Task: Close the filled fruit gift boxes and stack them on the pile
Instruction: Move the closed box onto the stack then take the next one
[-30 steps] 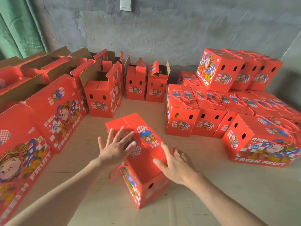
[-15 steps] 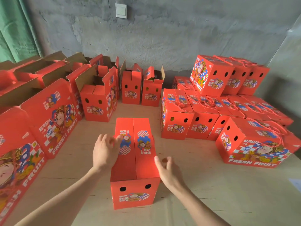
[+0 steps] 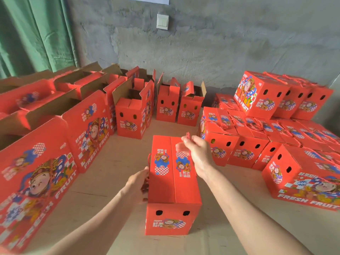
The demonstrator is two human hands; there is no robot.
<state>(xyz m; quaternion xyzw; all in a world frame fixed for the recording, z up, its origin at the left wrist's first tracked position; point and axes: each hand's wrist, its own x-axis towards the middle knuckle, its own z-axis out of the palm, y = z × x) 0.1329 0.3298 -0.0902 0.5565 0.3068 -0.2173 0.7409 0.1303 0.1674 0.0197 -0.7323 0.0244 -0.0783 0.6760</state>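
One red fruit gift box stands upright on the cardboard-covered floor, near its front edge, top flaps folded shut and meeting along a centre seam. Two oval holes and a cartoon print mark its near end face. The pile of closed boxes sits toward the right edge, one partial upper tier at the rear.
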